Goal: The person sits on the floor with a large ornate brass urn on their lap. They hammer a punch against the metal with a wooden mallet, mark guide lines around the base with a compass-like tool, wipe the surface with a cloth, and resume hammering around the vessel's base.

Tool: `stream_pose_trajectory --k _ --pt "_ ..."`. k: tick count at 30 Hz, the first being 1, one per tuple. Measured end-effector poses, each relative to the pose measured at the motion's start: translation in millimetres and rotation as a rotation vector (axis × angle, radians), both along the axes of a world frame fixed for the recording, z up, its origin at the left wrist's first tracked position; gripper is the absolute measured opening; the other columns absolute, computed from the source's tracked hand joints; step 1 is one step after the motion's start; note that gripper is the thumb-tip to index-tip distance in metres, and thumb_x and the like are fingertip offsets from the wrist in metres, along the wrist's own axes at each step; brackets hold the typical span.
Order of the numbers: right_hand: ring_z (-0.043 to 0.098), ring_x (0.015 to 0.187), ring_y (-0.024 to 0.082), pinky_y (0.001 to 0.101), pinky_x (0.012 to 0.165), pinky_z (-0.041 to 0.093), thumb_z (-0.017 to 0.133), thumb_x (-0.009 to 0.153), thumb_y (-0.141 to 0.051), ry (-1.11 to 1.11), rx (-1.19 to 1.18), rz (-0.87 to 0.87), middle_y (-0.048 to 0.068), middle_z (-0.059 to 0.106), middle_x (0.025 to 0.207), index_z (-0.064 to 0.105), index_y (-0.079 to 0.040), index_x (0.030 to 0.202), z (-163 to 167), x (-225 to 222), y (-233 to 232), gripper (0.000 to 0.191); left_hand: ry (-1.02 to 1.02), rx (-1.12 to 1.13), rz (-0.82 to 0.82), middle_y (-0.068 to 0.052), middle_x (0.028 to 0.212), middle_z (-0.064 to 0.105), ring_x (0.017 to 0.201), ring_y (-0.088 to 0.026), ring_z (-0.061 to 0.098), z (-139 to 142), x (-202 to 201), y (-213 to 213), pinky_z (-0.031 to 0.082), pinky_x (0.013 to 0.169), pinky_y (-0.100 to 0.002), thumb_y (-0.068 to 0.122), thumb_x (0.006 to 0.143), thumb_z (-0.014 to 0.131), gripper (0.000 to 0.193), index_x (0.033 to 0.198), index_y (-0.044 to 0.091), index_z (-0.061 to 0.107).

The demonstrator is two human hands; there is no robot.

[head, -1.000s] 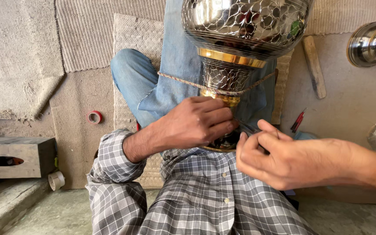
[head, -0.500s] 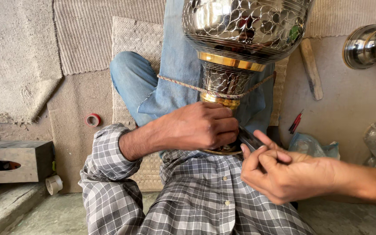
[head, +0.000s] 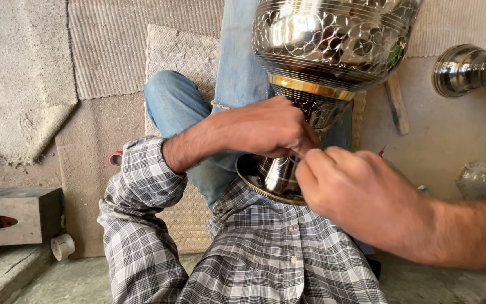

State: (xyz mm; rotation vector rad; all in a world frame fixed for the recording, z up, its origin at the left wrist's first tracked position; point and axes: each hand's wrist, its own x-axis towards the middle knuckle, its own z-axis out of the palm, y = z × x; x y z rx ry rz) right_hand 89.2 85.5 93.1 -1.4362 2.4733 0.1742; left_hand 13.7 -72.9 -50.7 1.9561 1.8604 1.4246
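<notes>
Gripping vase (head: 333, 50) stem with left hand (head: 265, 128); right hand (head: 361, 194), now raised from lap, closing fingertips at stem, pinched item unclear.

Bright daylight floods the scene, glaring white off the vase (head: 333, 39) and throwing soft shadows beneath both hands. Focus stays sharp at centre; the edges bend slightly.
</notes>
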Motion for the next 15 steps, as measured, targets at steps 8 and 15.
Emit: stream_pose_trajectory --k 8,15 --pt "0.063 0.059 0.013 0.0256 0.043 0.052 0.07 0.063 -0.004 0.184 0.02 -0.143 0.003 0.054 0.067 0.067 -0.001 0.079 -7.5 31.0 -11.1 0.017 -0.012 -0.083 -0.105 -0.001 0.083 0.075 0.076 -0.029 0.07 6.1 -9.5 3.1 0.046 0.05 -0.045 0.009 0.079 0.07 0.007 0.082 0.013 0.075" --pt "0.062 0.059 0.014 0.0232 0.037 0.051 0.071 0.069 -0.005 0.243 0.185 -0.047 0.002 0.056 0.066 0.069 -0.001 0.075 -10.2 40.3 -34.5 0.007 -0.037 -0.004 -0.153 0.004 0.086 0.076 0.077 -0.025 0.071 7.6 -8.1 -0.3 0.047 0.051 -0.043 0.009 0.08 0.069 0.017 0.09 0.02 0.078"
